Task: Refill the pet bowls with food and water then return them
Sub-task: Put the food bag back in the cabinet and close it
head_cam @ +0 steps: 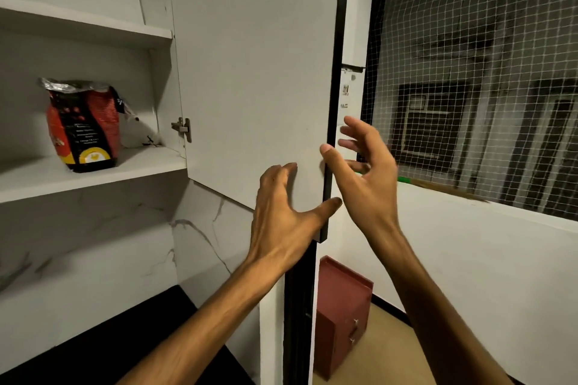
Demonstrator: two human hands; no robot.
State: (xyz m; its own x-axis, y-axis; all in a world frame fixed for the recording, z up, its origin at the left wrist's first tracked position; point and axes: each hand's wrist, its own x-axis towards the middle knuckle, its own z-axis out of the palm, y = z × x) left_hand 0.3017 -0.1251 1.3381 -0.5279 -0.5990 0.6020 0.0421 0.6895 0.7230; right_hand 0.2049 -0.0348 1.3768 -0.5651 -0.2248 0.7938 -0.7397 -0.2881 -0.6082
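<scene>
A red and black pet food bag [83, 128] with a crumpled foil top stands upright on the middle shelf [93, 176] of an open wall cupboard at the left. The cupboard's white door [250, 72] hangs open in the middle of the view. My left hand [284, 216] lies against the door's inner face near its lower right corner, fingers spread. My right hand [364, 175] hovers just past the door's dark outer edge, fingers spread and loosely bent, holding nothing. No pet bowls are in view.
A black countertop [131, 337] lies below the cupboard, backed by a white marble-patterned wall. A small red-brown drawer unit [341, 316] stands on the floor behind the door. A window with white netting [475, 78] fills the upper right.
</scene>
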